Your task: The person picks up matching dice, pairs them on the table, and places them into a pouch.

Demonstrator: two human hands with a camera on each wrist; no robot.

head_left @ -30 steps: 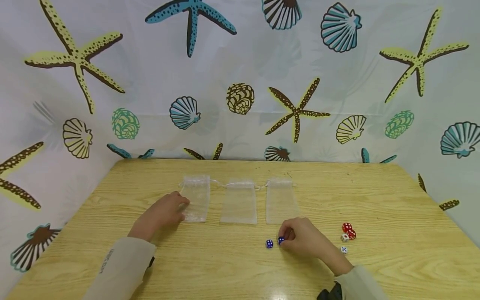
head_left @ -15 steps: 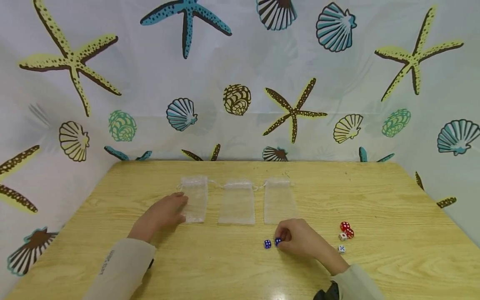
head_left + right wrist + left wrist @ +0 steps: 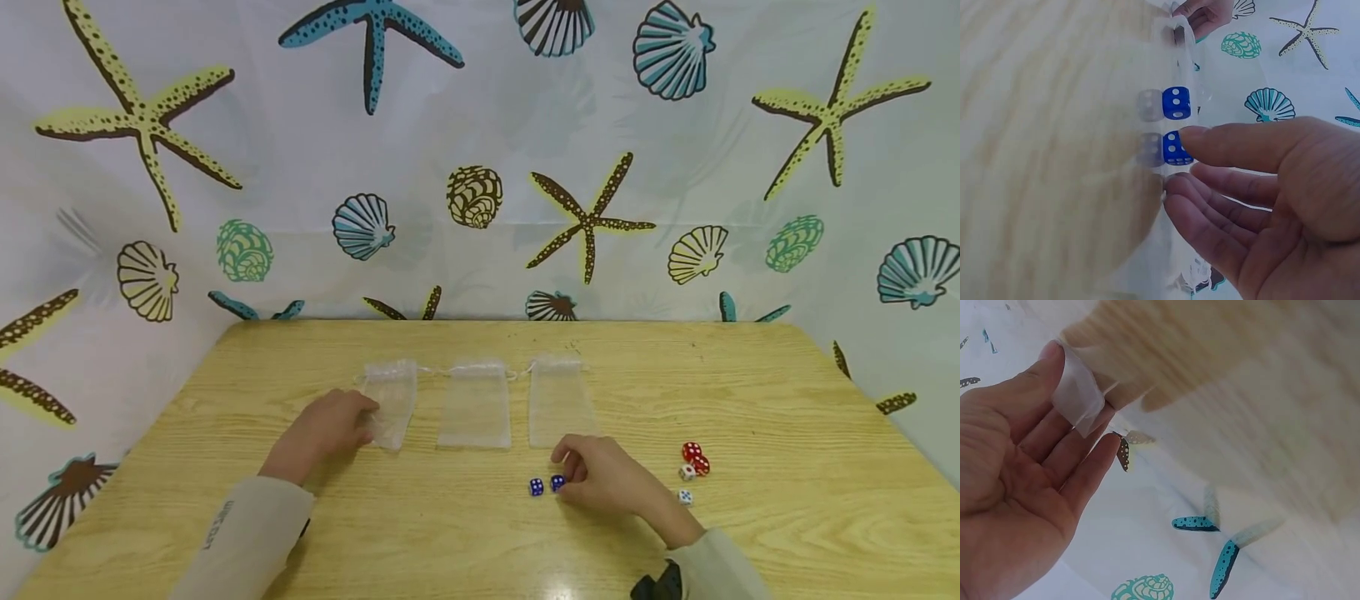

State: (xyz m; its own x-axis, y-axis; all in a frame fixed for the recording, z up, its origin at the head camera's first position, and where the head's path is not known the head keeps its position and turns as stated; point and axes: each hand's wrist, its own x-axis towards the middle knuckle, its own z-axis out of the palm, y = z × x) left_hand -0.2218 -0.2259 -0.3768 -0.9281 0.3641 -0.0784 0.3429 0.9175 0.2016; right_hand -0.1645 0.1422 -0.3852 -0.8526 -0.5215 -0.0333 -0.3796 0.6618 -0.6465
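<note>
Three sheer white drawstring bags lie in a row on the table. My left hand (image 3: pixel 330 429) pinches the edge of the leftmost bag (image 3: pixel 393 404); its pale fabric (image 3: pixel 1079 394) shows between thumb and fingers in the left wrist view. The middle bag (image 3: pixel 474 408) and right bag (image 3: pixel 558 404) lie flat. My right hand (image 3: pixel 603 475) is by two blue dice with white pips. Its thumb tip overlaps the nearer blue die (image 3: pixel 1175 147), while the other fingers are loosely bent, apart from the thumb. The other blue die (image 3: pixel 1176 103) sits just beyond.
To the right of my right hand, two red dice (image 3: pixel 696 458) stand beside a white die (image 3: pixel 687 472), with another white die (image 3: pixel 686 497) nearer me. A cloth (image 3: pixel 420 167) printed with starfish and shells hangs behind the wooden table (image 3: pixel 420 533).
The nearer blue die has shifted slightly left, closer to the other one. My right index finger has lifted away from it. The leftmost bag has slanted, its lower end drawn toward me.
</note>
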